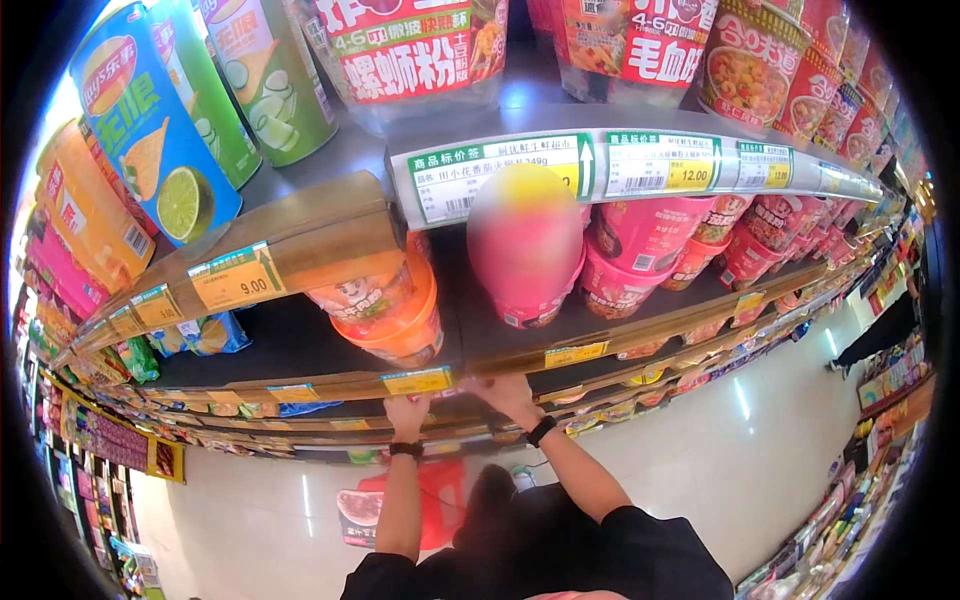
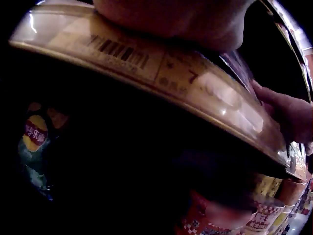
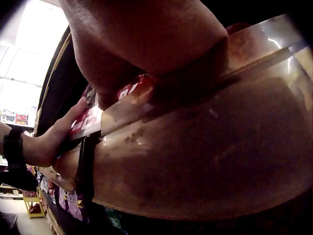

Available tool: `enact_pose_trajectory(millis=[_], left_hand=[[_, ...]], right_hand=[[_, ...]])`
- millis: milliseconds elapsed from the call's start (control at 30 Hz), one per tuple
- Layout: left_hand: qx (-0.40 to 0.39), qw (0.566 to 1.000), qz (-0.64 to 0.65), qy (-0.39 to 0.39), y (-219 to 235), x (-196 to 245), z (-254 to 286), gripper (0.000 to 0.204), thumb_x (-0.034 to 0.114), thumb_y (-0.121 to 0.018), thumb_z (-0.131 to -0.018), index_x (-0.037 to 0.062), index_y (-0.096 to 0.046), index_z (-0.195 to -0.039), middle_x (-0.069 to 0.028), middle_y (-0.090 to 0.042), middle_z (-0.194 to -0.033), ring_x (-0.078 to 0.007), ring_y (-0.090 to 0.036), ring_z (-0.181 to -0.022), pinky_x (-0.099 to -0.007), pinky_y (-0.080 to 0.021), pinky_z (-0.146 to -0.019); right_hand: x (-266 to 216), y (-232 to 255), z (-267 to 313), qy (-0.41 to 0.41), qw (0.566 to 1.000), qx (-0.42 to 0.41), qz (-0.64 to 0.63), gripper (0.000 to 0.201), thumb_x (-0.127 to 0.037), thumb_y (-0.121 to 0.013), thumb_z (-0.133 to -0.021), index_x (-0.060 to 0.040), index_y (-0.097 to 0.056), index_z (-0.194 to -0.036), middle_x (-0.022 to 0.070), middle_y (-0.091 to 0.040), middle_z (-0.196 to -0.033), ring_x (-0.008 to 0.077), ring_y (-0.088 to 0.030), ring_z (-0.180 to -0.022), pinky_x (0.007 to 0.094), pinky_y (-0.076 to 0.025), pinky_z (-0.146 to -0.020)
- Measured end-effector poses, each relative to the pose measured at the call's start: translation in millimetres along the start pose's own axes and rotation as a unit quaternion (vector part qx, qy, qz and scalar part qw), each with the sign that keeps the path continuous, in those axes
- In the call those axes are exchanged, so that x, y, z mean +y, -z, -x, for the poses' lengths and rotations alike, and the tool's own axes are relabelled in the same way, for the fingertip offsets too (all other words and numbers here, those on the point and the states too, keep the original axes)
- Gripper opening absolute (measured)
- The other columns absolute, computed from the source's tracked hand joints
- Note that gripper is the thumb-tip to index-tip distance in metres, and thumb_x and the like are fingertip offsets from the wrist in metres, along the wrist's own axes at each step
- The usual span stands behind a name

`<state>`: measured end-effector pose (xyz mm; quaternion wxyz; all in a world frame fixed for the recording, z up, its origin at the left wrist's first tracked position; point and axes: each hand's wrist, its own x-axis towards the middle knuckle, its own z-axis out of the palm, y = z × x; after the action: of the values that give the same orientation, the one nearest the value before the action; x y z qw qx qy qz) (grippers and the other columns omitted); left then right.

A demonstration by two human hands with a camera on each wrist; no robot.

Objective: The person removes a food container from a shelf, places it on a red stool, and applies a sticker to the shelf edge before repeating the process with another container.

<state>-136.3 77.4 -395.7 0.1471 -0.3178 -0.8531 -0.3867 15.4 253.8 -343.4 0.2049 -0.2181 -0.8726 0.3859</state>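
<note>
Both hands reach in at a lower shelf of a store rack. My left hand (image 1: 407,412) is at the shelf's front edge, a black band on its wrist. Close beside it to the right is my right hand (image 1: 508,395), also with a black wristband. In the right wrist view a red-and-white printed package (image 3: 90,116) stands behind the shelf edge, the left thumb lying along its side. Much of that view is filled by the right hand, bent over the clear label strip (image 3: 122,110) against the package. The fingertips are mostly hidden.
Above the hands, an orange cup (image 1: 395,320) and pink cups (image 1: 640,235) stand on a shelf. Tall chip cans (image 1: 150,130) and instant noodle tubs (image 1: 420,50) fill the top shelf. Below, a red plastic item (image 1: 440,500) and a printed box (image 1: 360,510) are near the floor.
</note>
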Motion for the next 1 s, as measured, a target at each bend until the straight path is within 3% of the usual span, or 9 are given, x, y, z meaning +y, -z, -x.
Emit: enact_pose_trajectory(millis=[67,233,333,533,800,1000], left_hand=[[-0.009,0.999,-0.044,0.003,1.9,2.7,-0.2,0.038,0.026,-0.076,-0.07,0.0003,-0.064,-0.095,-0.0188,-0.068,-0.089,-0.0419,-0.063,-0.085,-0.0469,-0.05,-0.078],[-0.003,0.999,0.044,0.018,4.8,8.5,-4.0,0.033,0.023,-0.076,-0.069,0.0012,-0.066,-0.092,-0.019,-0.069,-0.088,-0.0424,-0.064,-0.086,-0.0464,-0.051,-0.076],[0.004,1.0,0.011,0.007,2.4,7.1,-1.2,0.032,0.023,-0.076,-0.069,0.0015,-0.066,-0.091,-0.0186,-0.069,-0.088,-0.0422,-0.064,-0.085,-0.0468,-0.051,-0.076],[-0.032,0.999,0.006,0.025,4.6,5.5,0.3,0.033,0.024,-0.077,-0.069,0.0016,-0.067,-0.091,-0.0183,-0.068,-0.089,-0.0418,-0.063,-0.086,-0.0481,-0.049,-0.077],[-0.025,0.999,0.005,0.021,4.8,7.9,0.1,0.036,0.023,-0.076,-0.07,0.0006,-0.065,-0.095,-0.0186,-0.068,-0.088,-0.041,-0.062,-0.086,-0.0484,-0.048,-0.078],[-0.01,0.999,0.034,0.007,3.5,7.8,-2.2,0.028,0.024,-0.074,-0.071,0.0005,-0.066,-0.085,-0.0183,-0.068,-0.08,-0.041,-0.064,-0.078,-0.0481,-0.05,-0.071]], right_hand=[[7.1,-4.8,0.5,0.011,1.0,0.01,-0.005,0.045,-0.053,-0.069,-0.079,-0.0122,-0.071,-0.098,0.0083,-0.069,-0.082,0.0268,-0.064,-0.07,0.0373,-0.049,-0.06],[7.4,-3.9,-2.3,-0.013,1.0,-0.021,-0.016,0.041,-0.049,-0.071,-0.079,-0.012,-0.07,-0.097,0.0085,-0.068,-0.081,0.0273,-0.063,-0.068,0.0385,-0.049,-0.062],[3.2,-3.2,-0.3,0.052,0.997,0.045,-0.047,0.042,-0.051,-0.07,-0.08,-0.0113,-0.07,-0.095,0.0089,-0.068,-0.081,0.0282,-0.063,-0.07,0.0392,-0.049,-0.064],[0.5,0.3,-0.2,0.011,1.0,-0.007,-0.01,0.045,-0.053,-0.067,-0.081,-0.0104,-0.07,-0.094,0.0107,-0.069,-0.084,0.0297,-0.065,-0.078,0.0394,-0.05,-0.069],[2.9,0.8,1.6,0.034,0.999,0.012,-0.032,0.048,-0.056,-0.066,-0.081,-0.0103,-0.07,-0.095,0.0102,-0.07,-0.086,0.0313,-0.065,-0.08,0.0412,-0.05,-0.07],[10.9,-5.7,-1.3,0.001,1.0,-0.003,-0.031,0.047,-0.055,-0.068,-0.079,-0.0111,-0.071,-0.097,0.0103,-0.07,-0.084,0.0298,-0.066,-0.078,0.0395,-0.05,-0.068]])
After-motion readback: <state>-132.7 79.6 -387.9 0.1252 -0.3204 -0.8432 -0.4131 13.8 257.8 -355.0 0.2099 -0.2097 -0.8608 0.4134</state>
